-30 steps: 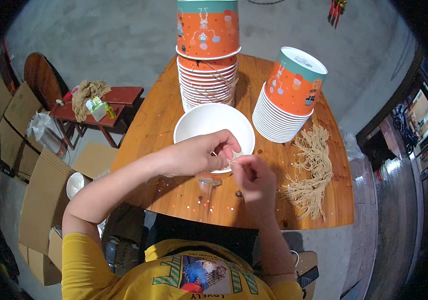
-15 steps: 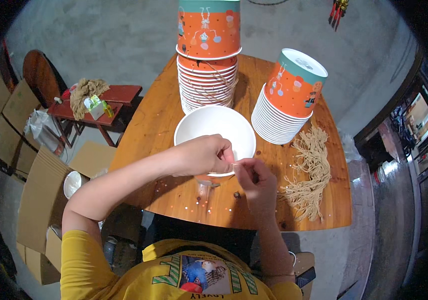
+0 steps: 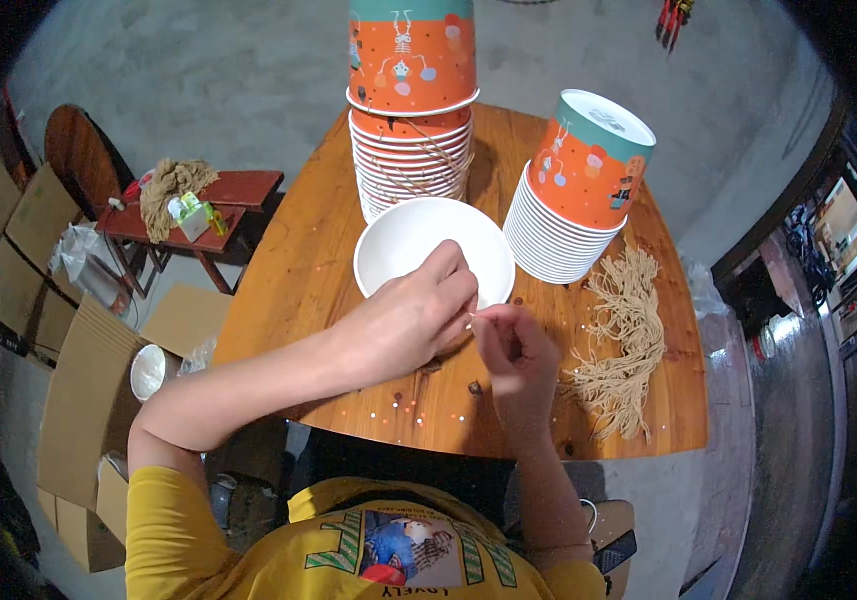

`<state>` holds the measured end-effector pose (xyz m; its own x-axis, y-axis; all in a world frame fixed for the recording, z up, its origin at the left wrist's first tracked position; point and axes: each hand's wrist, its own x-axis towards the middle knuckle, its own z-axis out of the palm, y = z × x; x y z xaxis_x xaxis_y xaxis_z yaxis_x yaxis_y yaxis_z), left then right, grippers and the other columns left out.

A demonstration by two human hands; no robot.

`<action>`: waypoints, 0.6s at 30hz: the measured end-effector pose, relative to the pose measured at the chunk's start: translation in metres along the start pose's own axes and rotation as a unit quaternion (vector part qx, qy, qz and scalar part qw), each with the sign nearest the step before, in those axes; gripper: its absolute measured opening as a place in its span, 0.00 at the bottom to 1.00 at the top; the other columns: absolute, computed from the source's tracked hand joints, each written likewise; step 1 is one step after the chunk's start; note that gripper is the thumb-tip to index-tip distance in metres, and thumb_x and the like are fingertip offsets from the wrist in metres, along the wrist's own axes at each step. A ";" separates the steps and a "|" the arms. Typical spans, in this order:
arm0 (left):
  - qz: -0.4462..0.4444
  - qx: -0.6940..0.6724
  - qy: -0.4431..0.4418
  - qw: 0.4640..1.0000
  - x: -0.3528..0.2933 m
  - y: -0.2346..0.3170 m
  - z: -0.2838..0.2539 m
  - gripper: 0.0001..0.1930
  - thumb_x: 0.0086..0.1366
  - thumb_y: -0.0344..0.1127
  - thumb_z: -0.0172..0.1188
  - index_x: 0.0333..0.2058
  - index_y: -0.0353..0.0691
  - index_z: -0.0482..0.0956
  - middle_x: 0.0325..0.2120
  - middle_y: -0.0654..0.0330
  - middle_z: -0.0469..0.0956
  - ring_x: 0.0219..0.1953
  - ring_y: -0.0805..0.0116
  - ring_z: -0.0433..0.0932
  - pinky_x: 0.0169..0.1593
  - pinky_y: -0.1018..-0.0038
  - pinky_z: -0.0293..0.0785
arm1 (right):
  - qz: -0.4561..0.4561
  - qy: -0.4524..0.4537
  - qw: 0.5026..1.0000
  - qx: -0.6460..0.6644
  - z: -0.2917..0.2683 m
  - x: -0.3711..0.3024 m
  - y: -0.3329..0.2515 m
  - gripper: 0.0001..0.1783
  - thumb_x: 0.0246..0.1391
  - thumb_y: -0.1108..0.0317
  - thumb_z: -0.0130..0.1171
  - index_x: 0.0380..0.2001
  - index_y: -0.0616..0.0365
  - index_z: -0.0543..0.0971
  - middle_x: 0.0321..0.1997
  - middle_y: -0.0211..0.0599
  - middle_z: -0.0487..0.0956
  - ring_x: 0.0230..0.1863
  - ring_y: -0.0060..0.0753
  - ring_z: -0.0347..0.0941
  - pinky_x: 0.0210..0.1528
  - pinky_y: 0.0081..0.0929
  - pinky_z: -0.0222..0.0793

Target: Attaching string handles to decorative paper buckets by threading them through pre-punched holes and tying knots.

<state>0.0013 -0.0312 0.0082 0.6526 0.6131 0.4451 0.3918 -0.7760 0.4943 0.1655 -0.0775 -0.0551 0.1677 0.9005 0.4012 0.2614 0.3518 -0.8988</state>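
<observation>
Both my hands meet over the near rim of a white-lined open paper tub on the wooden table. My left hand is closed, back upward, with its fingers curled and its fingertips partly hidden. Just to its right, my right hand pinches thumb against forefinger. A tiny pale bit shows at that pinch, too small to name. Behind the tub rises a tall stack of orange and green paper tubs, upside down, with thin cords hanging on its side. To the right of my right hand lies a bundle of tan cords.
A second stack of upside-down orange tubs stands at the table's right. Small coloured dots and a dark knot mark the wooden table. At left are cardboard boxes, a white cup and a red bench holding more cord.
My left hand has rolled over and moved slightly nearer me, now covering a small clear cup seen before. My right hand keeps its pinch, nearly in place. The view has shifted slightly.
</observation>
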 end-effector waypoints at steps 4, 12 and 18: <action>-0.030 -0.001 0.008 1.000 -0.001 -0.009 -0.005 0.11 0.58 0.23 0.57 0.39 0.36 0.69 0.38 0.52 0.65 0.37 0.51 0.72 0.41 0.63 0.72 | -0.013 0.010 1.000 -0.013 0.000 0.001 0.000 0.04 0.54 0.71 0.61 0.31 0.56 0.75 0.16 0.21 0.64 0.18 0.14 0.57 0.21 0.19 0.55; -0.045 -0.007 0.060 0.997 -0.009 0.003 0.009 0.08 0.58 0.28 0.58 0.36 0.35 0.73 0.31 0.51 0.73 0.39 0.50 0.72 0.43 0.60 0.70 | -0.010 0.028 1.000 -0.005 0.005 -0.002 -0.007 0.02 0.54 0.77 0.59 0.30 0.59 0.76 0.19 0.14 0.62 0.22 0.07 0.54 0.24 0.11 0.49; -0.063 -0.022 0.043 0.997 -0.009 0.002 0.013 0.05 0.59 0.29 0.57 0.32 0.35 0.72 0.29 0.51 0.73 0.38 0.51 0.72 0.43 0.60 0.70 | -0.038 0.053 0.994 -0.086 0.005 -0.005 -0.007 0.04 0.50 0.72 0.64 0.30 0.56 0.78 0.18 0.27 0.73 0.19 0.15 0.66 0.22 0.18 0.62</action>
<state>0.0052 -0.0400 -0.0047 0.5405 0.7176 0.4393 0.4370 -0.6856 0.5822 0.1576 -0.0833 -0.0515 0.2372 0.8382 0.4911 0.4342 0.3607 -0.8255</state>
